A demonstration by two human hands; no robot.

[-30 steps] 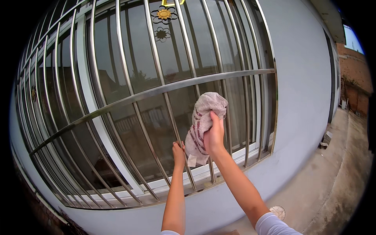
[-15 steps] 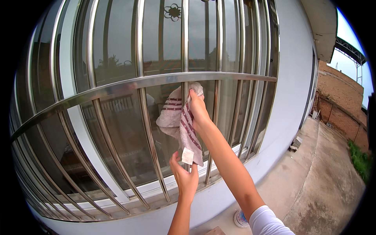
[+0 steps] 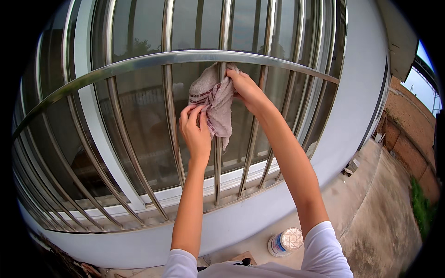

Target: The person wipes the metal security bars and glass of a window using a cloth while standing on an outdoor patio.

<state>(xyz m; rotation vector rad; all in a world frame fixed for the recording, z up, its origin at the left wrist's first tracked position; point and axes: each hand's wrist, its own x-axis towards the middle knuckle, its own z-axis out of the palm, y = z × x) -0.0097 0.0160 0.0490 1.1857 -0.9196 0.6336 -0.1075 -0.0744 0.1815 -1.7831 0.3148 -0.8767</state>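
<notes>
A light pinkish-grey towel (image 3: 221, 109) with dark red stripes hangs bunched around one vertical steel bar (image 3: 218, 171) of a window grille, just under the horizontal rail (image 3: 185, 56). My right hand (image 3: 245, 90) grips its upper right part close below the rail, thumb on top and the other fingers partly hidden. Lower on the left, my left hand (image 3: 196, 134) has its bent fingers on the towel's striped fold, pinching the cloth. The towel's lower corner dangles loose in front of the bar.
Behind the bars are glass panes and a white window frame (image 3: 99, 125). Below right, a white and blue bucket (image 3: 278, 244) stands on the concrete floor (image 3: 366, 208) by the white wall (image 3: 359, 92). A brick wall (image 3: 408, 139) rises at the far right.
My left hand has moved up from the towel's lower end to its striped left side. The towel is more bunched around the bar. The view has tilted down, showing more of the bucket.
</notes>
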